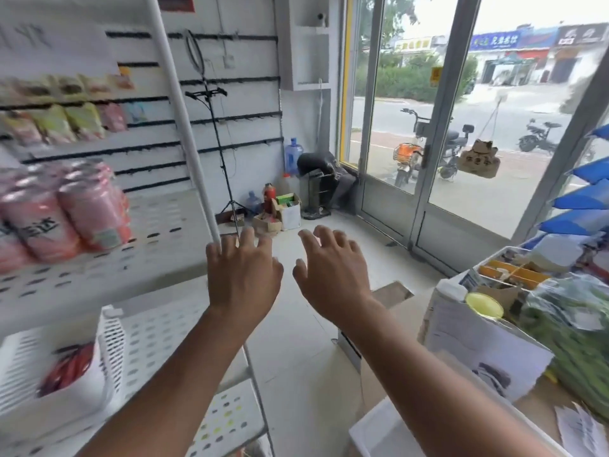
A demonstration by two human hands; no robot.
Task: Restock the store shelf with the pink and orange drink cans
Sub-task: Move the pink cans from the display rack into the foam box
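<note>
Both hands are out in front at chest height and carry nothing: the left hand has its fingers spread and slightly bent, and the right hand, just beside it, is splayed the same way, palm down. The pink drink cans stand upright in a tight cluster well to the left of the left hand, on the white perforated shelf, with bare shelf between them and that hand. No separate orange cans can be made out (the view is blurred there). The shelf's slanting white post comes down to just by the left hand's fingertips. To the right of the right hand and lower sits an open cardboard box with papers and packets, but no cans show in it, so where the supply lies cannot be told. This reads as a pause between loads, with the hands free to fetch more. To do it well, take a can in each hand around its middle, bring them in past the post without clipping it, and set them down upright on the bare stretch against the standing cans, filling from the back forward.
</note>
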